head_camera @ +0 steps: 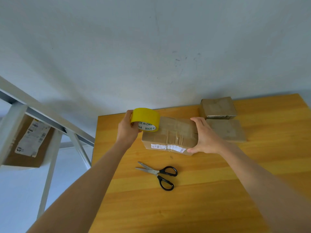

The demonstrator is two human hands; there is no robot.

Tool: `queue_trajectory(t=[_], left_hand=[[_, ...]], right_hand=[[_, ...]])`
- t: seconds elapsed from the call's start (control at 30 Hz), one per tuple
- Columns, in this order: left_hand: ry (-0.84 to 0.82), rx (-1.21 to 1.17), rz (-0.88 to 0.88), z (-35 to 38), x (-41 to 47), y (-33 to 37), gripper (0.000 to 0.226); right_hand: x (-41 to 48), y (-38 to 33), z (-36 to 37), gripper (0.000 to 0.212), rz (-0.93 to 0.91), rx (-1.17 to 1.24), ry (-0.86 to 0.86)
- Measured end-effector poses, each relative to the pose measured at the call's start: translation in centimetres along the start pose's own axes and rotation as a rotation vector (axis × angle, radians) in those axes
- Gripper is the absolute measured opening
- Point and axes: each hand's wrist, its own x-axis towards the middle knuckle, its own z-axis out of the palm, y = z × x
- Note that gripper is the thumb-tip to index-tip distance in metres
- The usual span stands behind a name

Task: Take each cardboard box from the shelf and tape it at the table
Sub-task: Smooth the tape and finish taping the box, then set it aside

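Note:
A brown cardboard box (173,133) with old clear tape and a white label lies on the wooden table (210,190). My left hand (127,130) grips a yellow tape roll (145,119) just above the box's left end. My right hand (206,137) holds the box's right end, fingers over the top edge and thumb at the front corner. Another cardboard box (28,140) with a white label sits on the white metal shelf (50,158) at the left.
Black-handled scissors (161,174) lie slightly spread on the table in front of the box. Two more cardboard boxes, one (218,108) at the back and one (227,130) before it, sit to the right. A pale wall stands behind the table.

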Motion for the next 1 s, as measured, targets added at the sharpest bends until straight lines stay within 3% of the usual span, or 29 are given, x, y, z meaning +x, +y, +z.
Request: queue_trajectory(t=[0.27, 0.4, 1.0], left_hand=[[-0.039, 0.49, 0.227, -3.0, 1.5, 0.0, 0.04], [-0.05, 0.719, 0.235, -5.0, 2.5, -1.4, 0.039], [-0.136, 0.738, 0.169, -3.2, 3.6, -4.4, 0.045]], right_hand=[[-0.3, 0.4, -0.2, 0.124, 0.02, 0.017, 0.004], [-0.2, 0.2, -0.1, 0.125, 0.013, 0.014, -0.006], [0.0, -0.3, -0.6, 0.124, 0.053, 0.007, -0.033]])
